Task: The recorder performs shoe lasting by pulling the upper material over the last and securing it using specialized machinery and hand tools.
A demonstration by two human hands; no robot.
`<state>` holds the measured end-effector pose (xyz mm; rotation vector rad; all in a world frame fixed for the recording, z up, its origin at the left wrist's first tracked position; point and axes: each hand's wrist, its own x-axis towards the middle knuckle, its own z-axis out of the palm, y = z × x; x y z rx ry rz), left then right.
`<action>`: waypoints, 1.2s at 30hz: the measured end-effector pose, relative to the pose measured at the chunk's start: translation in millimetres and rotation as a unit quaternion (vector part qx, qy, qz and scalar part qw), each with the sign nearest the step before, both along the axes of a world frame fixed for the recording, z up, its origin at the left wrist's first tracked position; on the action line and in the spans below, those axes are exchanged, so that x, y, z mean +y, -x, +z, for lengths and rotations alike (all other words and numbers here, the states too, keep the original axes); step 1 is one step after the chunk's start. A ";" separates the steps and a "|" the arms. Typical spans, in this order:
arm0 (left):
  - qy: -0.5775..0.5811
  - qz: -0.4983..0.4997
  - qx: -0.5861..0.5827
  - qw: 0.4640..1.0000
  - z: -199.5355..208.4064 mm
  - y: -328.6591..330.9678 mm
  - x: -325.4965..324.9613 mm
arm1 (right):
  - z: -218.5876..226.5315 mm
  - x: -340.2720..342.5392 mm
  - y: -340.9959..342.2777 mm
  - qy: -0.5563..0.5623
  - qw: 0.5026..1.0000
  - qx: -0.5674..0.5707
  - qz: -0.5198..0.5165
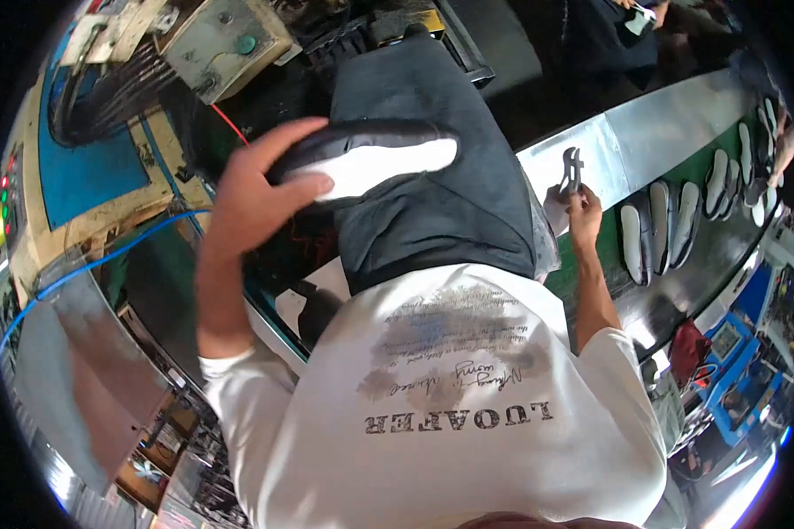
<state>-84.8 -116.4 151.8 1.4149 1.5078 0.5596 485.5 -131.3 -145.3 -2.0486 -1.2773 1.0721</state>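
My left hand is closed round one end of a dark shoe, thumb on its white underside and fingers over the far edge. The shoe lies on its side above my dark-trousered lap, white bottom toward me. On the right, my right hand grips a pair of dark pliers, jaws pointing away from me, over the edge of a shiny metal strip. A small pale patch shows beside the pliers; I cannot tell what it is.
Several dark shoes with whitish bottoms stand in a row on the green-edged bench at right. At far left are a machine with a blue panel, a grey control box and a blue hose. Another person's hand shows at far right.
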 end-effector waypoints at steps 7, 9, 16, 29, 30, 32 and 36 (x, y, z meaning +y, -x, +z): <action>0.006 -0.054 -0.145 0.988 -65.8 -67.8 121.3 | 105.2 39.3 70.3 0.181 0.904 0.386 -0.008; 0.102 0.021 -0.120 0.987 -117.8 -113.3 116.8 | 136.7 38.9 95.2 0.167 0.934 0.304 0.089; 0.071 -0.053 -0.033 0.995 -166.1 -127.6 47.4 | 196.3 64.4 135.8 0.175 0.907 0.203 0.325; 0.056 -0.049 0.036 0.997 -143.8 -134.7 50.3 | 150.9 83.7 177.5 0.117 0.901 0.118 0.400; 0.057 -0.046 0.033 0.997 -145.5 -134.1 50.8 | 146.2 75.5 179.0 0.181 0.911 0.168 0.329; 0.021 -0.066 0.018 0.997 -149.0 -132.8 50.9 | 139.4 63.7 176.7 0.177 0.912 0.190 0.318; 0.034 -0.097 0.018 0.995 -152.8 -129.4 55.8 | 138.4 59.0 158.5 0.081 0.932 0.100 0.337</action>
